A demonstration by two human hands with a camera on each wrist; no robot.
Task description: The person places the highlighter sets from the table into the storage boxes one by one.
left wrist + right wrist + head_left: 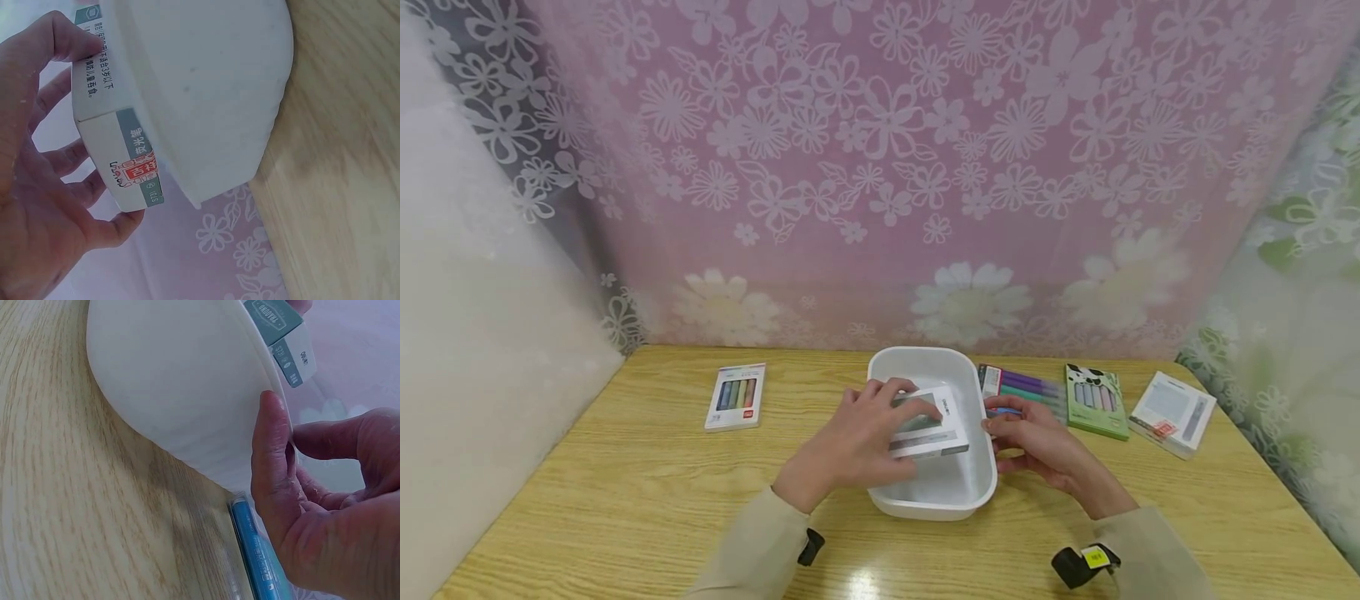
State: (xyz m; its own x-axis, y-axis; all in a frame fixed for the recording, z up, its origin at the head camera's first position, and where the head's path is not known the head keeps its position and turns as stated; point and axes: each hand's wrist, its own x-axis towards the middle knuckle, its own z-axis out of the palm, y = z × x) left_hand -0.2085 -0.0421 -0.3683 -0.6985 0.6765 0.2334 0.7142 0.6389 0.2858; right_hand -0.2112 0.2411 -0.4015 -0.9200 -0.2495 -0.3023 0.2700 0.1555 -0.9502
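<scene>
My left hand (861,437) grips a white and grey-green box of highlighters (953,427) from above, over the opening of a white plastic basin (958,483). In the left wrist view, the thumb lies on one side of the highlighter box (100,150), and a red sticker shows on its end. The basin stands on the table in front of me. At its right side, my right hand (1048,450) pinches the rim between thumb and fingers, as the right wrist view also shows at the basin wall (181,394). How deep the box sits is unclear.
Right of the basin lie a clear pack of coloured pens (1030,390), a green panda-print box (1097,400) and another white box (1172,412). A white pack with a window (736,397) lies on the left. A floral curtain (895,208) hangs behind the wooden table (647,483).
</scene>
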